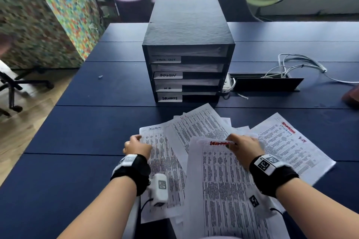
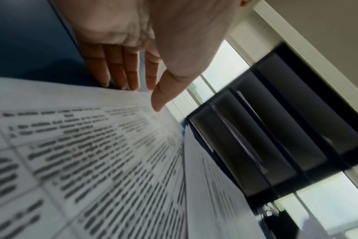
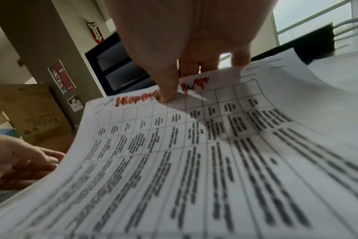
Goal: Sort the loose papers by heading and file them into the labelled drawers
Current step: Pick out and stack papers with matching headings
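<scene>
Several printed sheets lie fanned out on the dark blue table (image 1: 87,132) in front of a black drawer unit (image 1: 186,25) with four labelled drawers, among them ADMIN (image 1: 168,75), H.R (image 1: 168,88) and SECURITY (image 1: 170,98). My right hand (image 1: 240,144) pinches the top edge of a sheet with a red heading (image 3: 137,100), thumb on top, and the sheet curves up off the pile. My left hand (image 1: 136,146) sits at the top left corner of a sheet headed SECURITY (image 1: 155,128). Its fingers (image 2: 121,77) are straight, with their tips at the sheet's edge.
White cables (image 1: 291,66) and an open cable flap (image 1: 266,83) lie to the right of the drawer unit. An office chair (image 1: 11,87) and a colourful partition (image 1: 58,6) stand off the table's left edge. More chairs stand beyond the far edge.
</scene>
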Demonstrator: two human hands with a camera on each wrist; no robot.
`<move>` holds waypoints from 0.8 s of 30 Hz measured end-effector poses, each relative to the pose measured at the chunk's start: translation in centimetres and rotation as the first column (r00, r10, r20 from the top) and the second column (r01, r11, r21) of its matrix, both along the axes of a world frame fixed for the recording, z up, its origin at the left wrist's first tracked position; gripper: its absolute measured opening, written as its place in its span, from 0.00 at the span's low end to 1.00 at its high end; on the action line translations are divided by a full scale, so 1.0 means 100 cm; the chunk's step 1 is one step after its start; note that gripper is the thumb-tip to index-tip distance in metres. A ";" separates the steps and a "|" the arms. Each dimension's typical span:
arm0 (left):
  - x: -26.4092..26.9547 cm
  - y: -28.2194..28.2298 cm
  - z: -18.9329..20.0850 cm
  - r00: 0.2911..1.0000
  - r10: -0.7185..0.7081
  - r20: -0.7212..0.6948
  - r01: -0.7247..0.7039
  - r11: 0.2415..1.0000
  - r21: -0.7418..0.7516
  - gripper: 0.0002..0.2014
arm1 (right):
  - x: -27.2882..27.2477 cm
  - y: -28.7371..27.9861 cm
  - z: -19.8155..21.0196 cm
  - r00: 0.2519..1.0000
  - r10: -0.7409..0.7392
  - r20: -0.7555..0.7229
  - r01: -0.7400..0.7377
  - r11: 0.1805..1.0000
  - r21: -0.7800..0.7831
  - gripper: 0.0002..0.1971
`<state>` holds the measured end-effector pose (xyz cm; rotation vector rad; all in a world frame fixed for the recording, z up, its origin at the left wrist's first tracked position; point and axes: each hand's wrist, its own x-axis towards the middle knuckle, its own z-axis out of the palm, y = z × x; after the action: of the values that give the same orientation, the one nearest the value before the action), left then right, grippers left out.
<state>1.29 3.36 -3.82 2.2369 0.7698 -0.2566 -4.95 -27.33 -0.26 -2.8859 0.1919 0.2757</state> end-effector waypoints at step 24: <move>0.032 -0.014 0.144 0.612 -0.097 0.785 0.219 0.975 -0.050 0.06 | -0.006 -0.025 -0.014 0.999 -0.036 -0.039 0.036 0.999 -0.009 0.12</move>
<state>4.46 1.94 10.57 1.9815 0.0583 0.5597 -5.53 -29.87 -1.67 -2.8834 0.2524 0.3256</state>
